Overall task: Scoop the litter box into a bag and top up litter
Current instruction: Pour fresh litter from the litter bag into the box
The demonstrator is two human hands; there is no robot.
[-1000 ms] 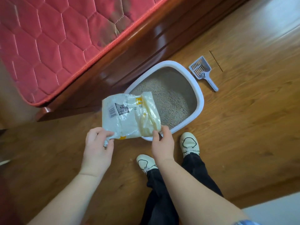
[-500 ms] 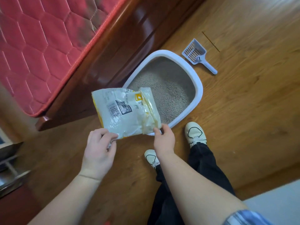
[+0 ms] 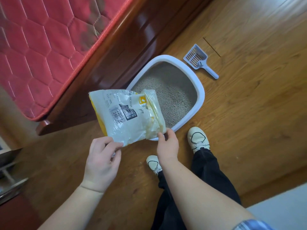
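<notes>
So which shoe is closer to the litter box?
The right shoe, almost at the box's white rim; the left shoe sits further back from it.

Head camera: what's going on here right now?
Both hands hold a litter bag over the near end of the litter box. The left hand pinches one near corner, the right hand the other. No litter is visibly pouring. The scoop lies untouched on the floor beyond the box.

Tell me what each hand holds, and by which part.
Both hold the litter bag by its near edge: the left hand pinches the left corner, the right hand pinches the crumpled right corner.
</notes>
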